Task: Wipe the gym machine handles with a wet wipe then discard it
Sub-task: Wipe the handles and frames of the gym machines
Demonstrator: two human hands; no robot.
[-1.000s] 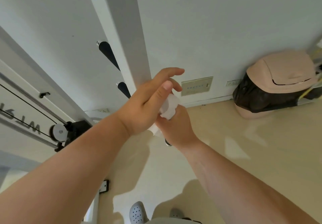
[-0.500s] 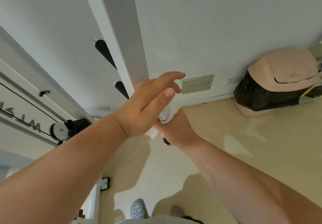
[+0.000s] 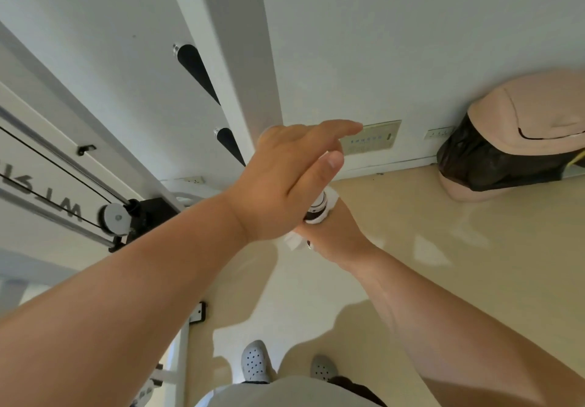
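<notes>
The person's left hand [image 3: 294, 178] lies flat over the top of the black gym machine handle with a chrome ring [image 3: 316, 208]. Its fingers and thumb are straight and apart, resting on the handle rather than curling round it. Just beneath it, the right hand [image 3: 337, 235] is closed in a fist around the same handle, with the crumpled white wet wipe [image 3: 292, 242] pressed between palm and handle. A tuft of the wipe sticks out at the wrist side of the fist and another at the ring. The right hand's fingertips are hidden behind the left hand.

Both hands meet in front of the white upright post of the machine [image 3: 228, 58]. Two black tapered grips [image 3: 193, 64] stick out from the post's left face, one above the other. Further left, a grey pulley wheel [image 3: 114, 216] carries a thin black cable [image 3: 63, 166].

A beige swing-lid bin lined with a black bag [image 3: 522, 140] stands on the glossy cream floor [image 3: 443, 264], against the wall's foot. It is well apart from the hands. Grey perforated clogs [image 3: 254, 362] show at the floor's near edge.
</notes>
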